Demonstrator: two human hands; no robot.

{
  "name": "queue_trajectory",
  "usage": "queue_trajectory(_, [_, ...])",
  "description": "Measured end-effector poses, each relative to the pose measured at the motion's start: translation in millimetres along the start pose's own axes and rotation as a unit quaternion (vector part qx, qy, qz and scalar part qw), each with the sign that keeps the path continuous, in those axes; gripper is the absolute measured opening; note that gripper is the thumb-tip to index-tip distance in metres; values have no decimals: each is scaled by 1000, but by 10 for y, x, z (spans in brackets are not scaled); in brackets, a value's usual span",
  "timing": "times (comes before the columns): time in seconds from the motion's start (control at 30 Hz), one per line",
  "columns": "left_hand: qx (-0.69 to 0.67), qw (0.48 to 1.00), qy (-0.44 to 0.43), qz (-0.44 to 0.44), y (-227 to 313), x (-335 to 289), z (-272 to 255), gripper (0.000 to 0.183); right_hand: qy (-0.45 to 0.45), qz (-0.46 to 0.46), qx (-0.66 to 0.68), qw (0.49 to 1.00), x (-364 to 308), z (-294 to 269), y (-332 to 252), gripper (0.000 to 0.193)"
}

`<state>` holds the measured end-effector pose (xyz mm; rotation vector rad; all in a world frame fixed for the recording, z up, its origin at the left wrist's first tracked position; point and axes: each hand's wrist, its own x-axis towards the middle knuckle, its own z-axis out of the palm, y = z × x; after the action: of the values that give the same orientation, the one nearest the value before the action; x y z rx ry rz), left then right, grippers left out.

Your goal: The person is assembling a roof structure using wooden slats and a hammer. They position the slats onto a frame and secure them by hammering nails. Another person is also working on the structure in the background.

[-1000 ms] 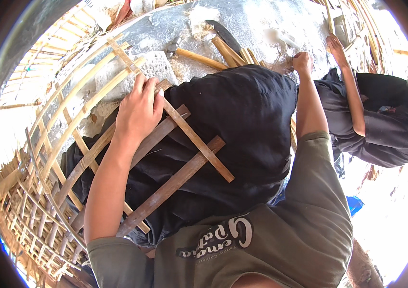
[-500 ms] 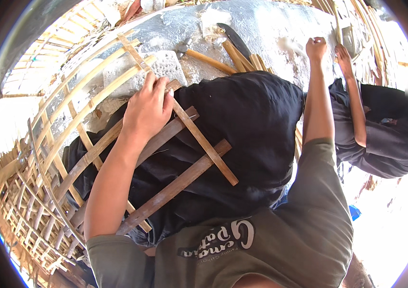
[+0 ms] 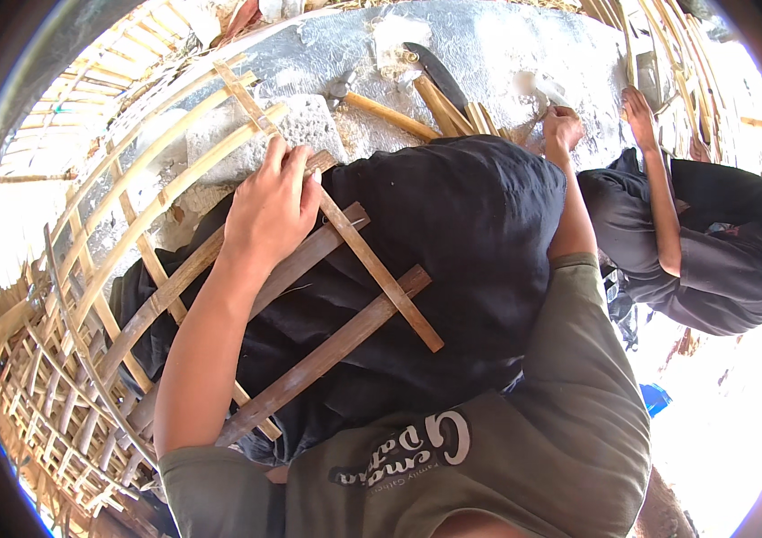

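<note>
My left hand (image 3: pixel 275 202) is closed around a crosspiece of the bamboo lattice (image 3: pixel 175 193), where slats meet. The lattice rests over my lap on black cloth (image 3: pixel 489 206), its loose slat ends reaching toward the middle. One thin bamboo strip (image 3: pixel 381 269) slants across two of the darker slats. Beyond my right knee, my right hand (image 3: pixel 564 128) is held over the grey ground with its fingers curled together. Whatever is between those fingers, if anything, is too small to make out. A hammer (image 3: pixel 390 117) with a wooden handle lies between my hands, past the cloth.
A pale pitted block (image 3: pixel 314 125) sits behind the lattice. A dark curved blade (image 3: pixel 439 72) and short bamboo pieces (image 3: pixel 442 106) lie beside the hammer. Another person (image 3: pixel 668 242) sits close on the right, one hand (image 3: pixel 639 117) near long bamboo strips (image 3: pixel 699 81). Denser woven bamboo (image 3: pixel 67 412) fills the lower left.
My right hand has come left and nearer, its elbow bending. My left hand and the lattice have barely shifted. The other person's hand is raised slightly differently.
</note>
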<state>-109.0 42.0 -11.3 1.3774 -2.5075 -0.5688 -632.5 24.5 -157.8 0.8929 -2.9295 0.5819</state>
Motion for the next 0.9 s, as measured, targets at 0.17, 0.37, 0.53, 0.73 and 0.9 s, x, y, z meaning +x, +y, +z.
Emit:
queue_trajectory(0.17, [-6,1000,5,-2,10,0,-8,29,-7,9,8,1000,7,14,40,27])
queue_trajectory(0.37, [-9,1000,-7,-9,6,-3,-24,30,-25,19,6,999,-6,-58,-47,27])
queue_trajectory(0.53, [-1,1000,-3,-4,3,3,-9,30,-11,16,9,1000,33,-34,9,25])
queue_trajectory(0.73, [-2,1000,-4,-5,2,-1,-16,31,-19,23,-26,999,37,-36,-51,20])
queue_trajectory(0.9, [3,1000,4,2,-11,4,13,31,-20,0,-54,998,-10,-100,-125,20])
